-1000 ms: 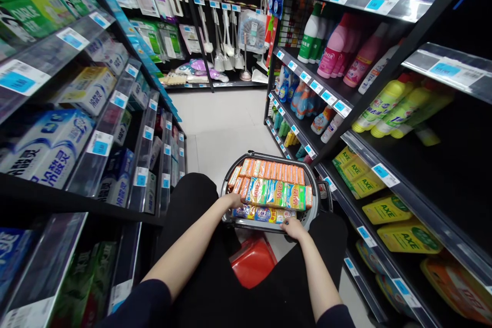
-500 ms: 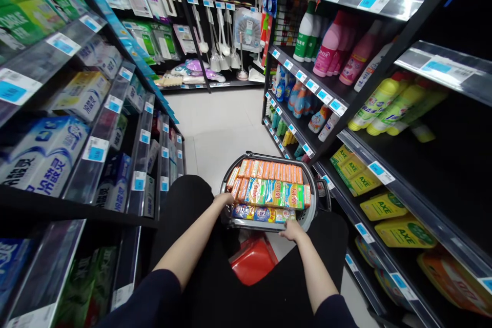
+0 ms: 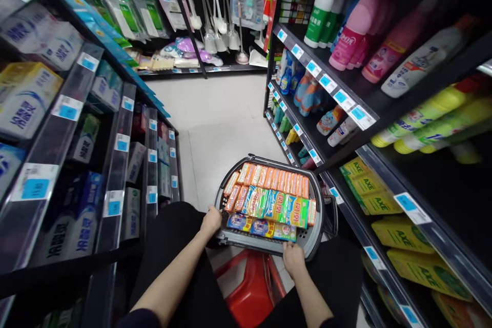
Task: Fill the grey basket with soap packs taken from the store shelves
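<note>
A grey shopping basket (image 3: 246, 239) with a black rim sits between my knees, slightly tilted. My left hand (image 3: 211, 221) is closed on the rim at its left near corner. My right hand (image 3: 294, 258) grips the near edge, right of the middle, its fingertips partly hidden by the rim. Inside lie rows of small orange-wrapped bars (image 3: 274, 178). Across them are yellow, green and blue wrapped packs (image 3: 275, 205). Nearest me is a row of blue-and-yellow OMO packs (image 3: 261, 227).
Beneath the basket stands a red plastic stool (image 3: 251, 287). Shelves of boxes (image 3: 82, 210) rise on the left; shelves with pink bottles (image 3: 355, 31) and yellow AXE packs (image 3: 403, 236) are on the right. Ahead is pale floor (image 3: 215, 128), then a rack with hanging brushes (image 3: 219, 23).
My left hand has shifted left, from beside the packs to the basket's outer rim. The basket sits slightly lower in view, and more of the red stool shows. The view has tipped downward.
</note>
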The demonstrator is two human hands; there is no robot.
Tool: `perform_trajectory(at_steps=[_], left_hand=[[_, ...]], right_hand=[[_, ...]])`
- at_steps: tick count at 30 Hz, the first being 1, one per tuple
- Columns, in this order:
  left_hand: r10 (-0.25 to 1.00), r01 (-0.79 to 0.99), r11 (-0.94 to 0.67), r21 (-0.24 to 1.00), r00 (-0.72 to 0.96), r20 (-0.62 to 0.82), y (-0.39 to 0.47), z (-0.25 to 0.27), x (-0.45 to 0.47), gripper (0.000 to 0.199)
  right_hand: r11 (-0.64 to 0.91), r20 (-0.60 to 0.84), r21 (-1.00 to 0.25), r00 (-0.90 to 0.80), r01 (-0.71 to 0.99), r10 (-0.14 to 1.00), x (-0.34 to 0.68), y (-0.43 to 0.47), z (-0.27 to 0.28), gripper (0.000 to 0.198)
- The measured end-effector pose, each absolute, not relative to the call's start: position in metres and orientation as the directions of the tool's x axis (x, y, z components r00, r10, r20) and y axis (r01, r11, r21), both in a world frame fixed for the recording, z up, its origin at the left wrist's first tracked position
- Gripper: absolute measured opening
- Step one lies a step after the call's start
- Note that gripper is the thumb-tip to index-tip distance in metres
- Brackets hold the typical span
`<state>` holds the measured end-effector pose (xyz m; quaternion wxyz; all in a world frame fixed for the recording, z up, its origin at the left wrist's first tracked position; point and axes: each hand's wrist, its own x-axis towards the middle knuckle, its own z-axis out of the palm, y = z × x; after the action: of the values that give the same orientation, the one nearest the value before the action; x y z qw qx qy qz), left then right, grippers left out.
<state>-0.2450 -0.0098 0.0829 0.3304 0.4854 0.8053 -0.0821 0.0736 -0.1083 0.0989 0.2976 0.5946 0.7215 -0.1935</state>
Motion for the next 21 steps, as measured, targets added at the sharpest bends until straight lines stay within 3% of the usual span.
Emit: perform_trajectory(at_steps=[3,7,12,21], left_hand=[[0.748,0.833,0.502,0.23,-0.286,-0.599,0.021,0.081,-0.257,0.039],[0.791,0.865,0.431,0.257,-0.225,-0.569,0.077,0.079,-0.268,0.036],[0.839,0.913,0.303,0.272,-0.121,-0.531,0.153,0.076,-0.273,0.031],[0.87,0.941,0.154,0.3,0.014,-0.492,0.263,0.072,-0.254,0.032]], right_hand=[[0.304,-0.593,0.038,-0.223,0.952,0.773,0.066,-0.11,0.094,0.039],[0.29,-0.542,0.006,-0.24,0.957,0.806,0.043,-0.104,0.084,0.044],[0.186,-0.512,-0.045,-0.183,0.981,0.839,0.002,-0.086,0.066,0.042],[-0.014,-0.591,-0.074,-0.033,0.997,0.806,-0.063,-0.042,0.064,0.039]])
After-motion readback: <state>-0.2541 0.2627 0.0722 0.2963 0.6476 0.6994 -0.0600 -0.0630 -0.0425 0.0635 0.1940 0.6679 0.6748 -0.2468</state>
